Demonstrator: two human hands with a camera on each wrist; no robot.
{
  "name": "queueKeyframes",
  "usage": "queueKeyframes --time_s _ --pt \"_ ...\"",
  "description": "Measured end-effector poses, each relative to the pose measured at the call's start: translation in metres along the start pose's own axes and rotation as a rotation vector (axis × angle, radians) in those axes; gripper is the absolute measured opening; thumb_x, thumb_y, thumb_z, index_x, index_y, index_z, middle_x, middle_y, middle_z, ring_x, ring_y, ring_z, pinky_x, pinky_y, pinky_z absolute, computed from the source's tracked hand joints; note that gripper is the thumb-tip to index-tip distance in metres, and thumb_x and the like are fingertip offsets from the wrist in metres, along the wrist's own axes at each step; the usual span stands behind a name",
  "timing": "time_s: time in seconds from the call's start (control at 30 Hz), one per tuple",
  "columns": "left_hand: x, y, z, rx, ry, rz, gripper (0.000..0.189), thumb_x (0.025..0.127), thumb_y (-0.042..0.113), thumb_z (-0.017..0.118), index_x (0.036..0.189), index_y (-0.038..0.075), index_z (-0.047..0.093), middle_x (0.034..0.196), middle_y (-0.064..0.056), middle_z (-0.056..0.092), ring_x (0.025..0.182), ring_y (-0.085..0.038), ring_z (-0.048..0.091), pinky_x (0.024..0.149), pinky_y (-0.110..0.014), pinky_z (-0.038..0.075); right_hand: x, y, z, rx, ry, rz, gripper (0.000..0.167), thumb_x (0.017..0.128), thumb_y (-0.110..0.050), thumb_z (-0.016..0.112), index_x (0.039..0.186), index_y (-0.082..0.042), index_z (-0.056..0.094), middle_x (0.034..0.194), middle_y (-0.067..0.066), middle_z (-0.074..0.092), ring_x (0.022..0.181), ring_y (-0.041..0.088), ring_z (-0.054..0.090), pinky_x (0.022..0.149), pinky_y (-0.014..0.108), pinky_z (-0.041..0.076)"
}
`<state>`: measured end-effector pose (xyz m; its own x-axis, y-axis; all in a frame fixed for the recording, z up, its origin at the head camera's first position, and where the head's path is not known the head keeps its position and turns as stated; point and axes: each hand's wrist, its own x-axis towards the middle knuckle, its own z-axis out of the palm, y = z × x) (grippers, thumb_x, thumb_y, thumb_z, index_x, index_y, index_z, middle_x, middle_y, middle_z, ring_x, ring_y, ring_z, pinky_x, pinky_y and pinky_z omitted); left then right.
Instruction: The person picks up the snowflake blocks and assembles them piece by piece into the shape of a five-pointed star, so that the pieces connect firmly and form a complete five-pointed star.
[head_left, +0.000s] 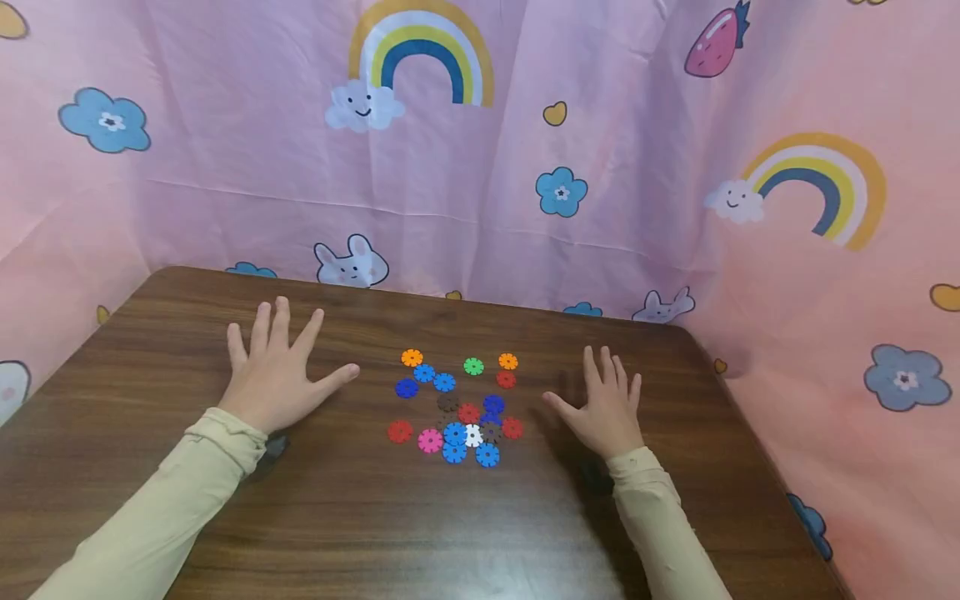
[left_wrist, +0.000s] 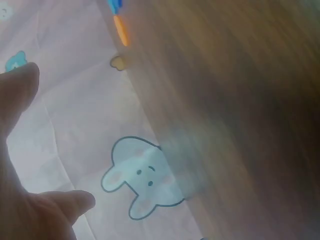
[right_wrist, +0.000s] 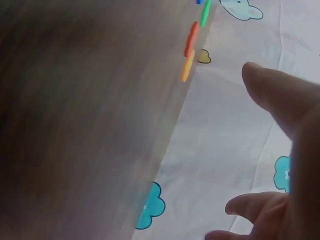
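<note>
Spread fingers mark my left hand (head_left: pixel 273 379), left of a loose group of notched plastic discs and holding nothing. On the group's other side my right hand (head_left: pixel 606 408) has its fingers extended and thumb out, also without anything in it. Between them lie several flat discs: an orange disc (head_left: pixel 412 357), a green disc (head_left: pixel 473 367), a pink disc (head_left: pixel 431 441), a white disc (head_left: pixel 472 435), and red, blue and brown ones. Some overlap near the front, where a light blue disc (head_left: pixel 455 433) sits partly over its neighbours. Both wrist views show thumb and fingers apart from the discs.
A dark brown wooden table (head_left: pixel 337 533) bears the discs. Pink printed curtain (head_left: pixel 247 125) hangs behind its far edge and along the sides. Dark objects show beneath each wrist, partly hidden by the sleeves.
</note>
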<state>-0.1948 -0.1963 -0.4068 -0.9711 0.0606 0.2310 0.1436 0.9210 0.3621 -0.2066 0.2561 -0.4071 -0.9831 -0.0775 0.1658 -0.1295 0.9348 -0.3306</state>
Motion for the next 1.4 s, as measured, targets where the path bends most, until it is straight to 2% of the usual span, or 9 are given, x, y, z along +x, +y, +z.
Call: queueKeyframes --time_s 0.13,0.2,0.33,0.47,0.6,0.73,0.9,1.17,1.4 --pt "0.002 0.007 -0.004 -0.019 0.002 0.02 0.105 0.091 0.078 0.051 0.165 0.011 0.02 0.167 -0.033 -0.004 0.155 -0.047 -0.016 0.114 -0.072 -0.02 0.004 -0.005 -0.002 0.045 -0.039 0.008 0.111 0.09 -0.069 0.065 0.165 -0.006 0.014 0.167 0.027 0.022 0.151 0.05 0.024 0.12 0.069 0.018" --pt "0.004 0.013 -0.006 -0.048 0.019 0.06 0.102 0.092 0.075 0.055 0.165 0.012 0.021 0.169 -0.031 -0.002 0.156 -0.046 -0.014 0.116 -0.071 -0.018 0.006 -0.008 -0.004 0.068 -0.05 0.016 0.112 0.09 -0.069 0.065 0.166 -0.007 0.012 0.166 0.027 0.024 0.15 0.051 0.027 0.118 0.068 0.025" --pt "0.011 0.031 -0.009 -0.142 0.037 0.194 0.091 0.094 0.063 0.065 0.163 0.014 0.031 0.169 -0.025 0.013 0.157 -0.044 0.003 0.121 -0.071 0.005 0.009 -0.014 -0.005 0.12 -0.069 0.04 0.108 0.09 -0.07 0.065 0.166 -0.013 0.014 0.165 0.026 0.028 0.149 0.048 0.031 0.112 0.071 0.033" --pt "0.009 0.047 -0.008 -0.246 -0.06 0.27 0.069 0.093 0.049 0.075 0.148 0.013 0.055 0.153 -0.019 0.043 0.142 -0.041 0.039 0.109 -0.066 0.04 0.011 -0.02 -0.001 0.185 -0.11 0.02 0.095 0.092 -0.062 0.068 0.162 -0.011 0.031 0.153 0.023 0.047 0.138 0.042 0.048 0.107 0.066 0.043" --pt "0.002 0.053 0.0 -0.299 -0.198 0.276 0.046 0.09 0.033 0.082 0.129 0.011 0.069 0.127 -0.01 0.06 0.115 -0.029 0.061 0.096 -0.053 0.054 0.009 -0.028 0.005 0.271 -0.169 -0.036 0.069 0.094 -0.045 0.074 0.148 -0.008 0.053 0.123 0.011 0.069 0.11 0.028 0.067 0.095 0.051 0.055" --pt "-0.004 0.056 0.014 -0.283 -0.289 0.281 0.039 0.089 0.027 0.083 0.123 0.012 0.071 0.112 -0.001 0.065 0.095 -0.017 0.064 0.084 -0.04 0.057 0.006 -0.035 0.009 0.348 -0.257 -0.081 0.047 0.093 -0.034 0.079 0.132 -0.011 0.067 0.103 -0.001 0.071 0.09 0.017 0.065 0.08 0.038 0.058" --pt "-0.008 0.062 0.028 -0.24 -0.359 0.303 0.038 0.089 0.029 0.083 0.122 0.014 0.075 0.098 0.006 0.061 0.077 -0.009 0.052 0.069 -0.027 0.048 0.005 -0.035 0.013 0.356 -0.315 -0.142 0.033 0.091 -0.028 0.081 0.119 -0.012 0.074 0.093 -0.004 0.067 0.081 0.013 0.06 0.071 0.03 0.054" --pt "-0.006 0.065 0.032 -0.259 -0.34 0.304 0.021 0.089 0.027 0.083 0.107 0.016 0.08 0.09 0.009 0.064 0.076 -0.006 0.054 0.068 -0.028 0.048 0.007 -0.031 0.013 0.371 -0.383 -0.207 0.033 0.092 -0.031 0.08 0.119 -0.012 0.075 0.095 -0.004 0.068 0.082 0.012 0.063 0.072 0.03 0.054" --pt "-0.005 0.067 0.033 -0.28 -0.327 0.272 0.017 0.087 0.025 0.085 0.093 0.018 0.07 0.087 0.008 0.06 0.078 -0.008 0.054 0.07 -0.03 0.048 0.01 -0.029 0.013 0.373 -0.427 -0.253 0.034 0.09 -0.026 0.083 0.119 -0.01 0.075 0.094 -0.004 0.068 0.083 0.013 0.061 0.07 0.029 0.053"
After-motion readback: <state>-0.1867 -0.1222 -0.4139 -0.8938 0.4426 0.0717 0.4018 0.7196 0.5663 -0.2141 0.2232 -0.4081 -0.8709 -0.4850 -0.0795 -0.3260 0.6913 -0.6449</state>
